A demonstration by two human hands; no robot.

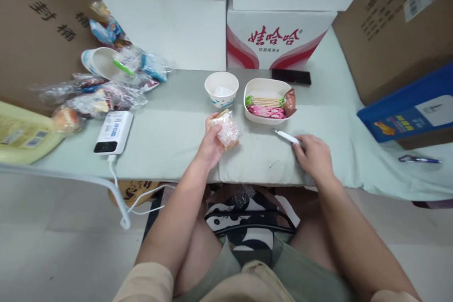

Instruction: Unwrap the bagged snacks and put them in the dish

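My left hand (209, 144) is closed on a snack in clear plastic wrapping (227, 132), held up over the front of the table. Between the fingers of my right hand (314, 155) is a slim white tool with a thin greyish tip (287, 137); its exact kind is not clear. The tip points left, just below a white rectangular bowl (250, 114) that holds pink-wrapped snacks (267, 112), a bundle of thin sticks (266, 101) and a brown packet (289, 102). Just beyond my left hand stands a white paper cup (222, 99) with clear plastic inside.
Wrapped snacks (122, 96) and a tipped paper cup (92, 62) lie in a pile at the left. A power bank (115, 131) with a white cable sits nearer. At the back, a phone (290, 77) lies before a white-and-red box (279, 40). A pen (419, 159) lies at right.
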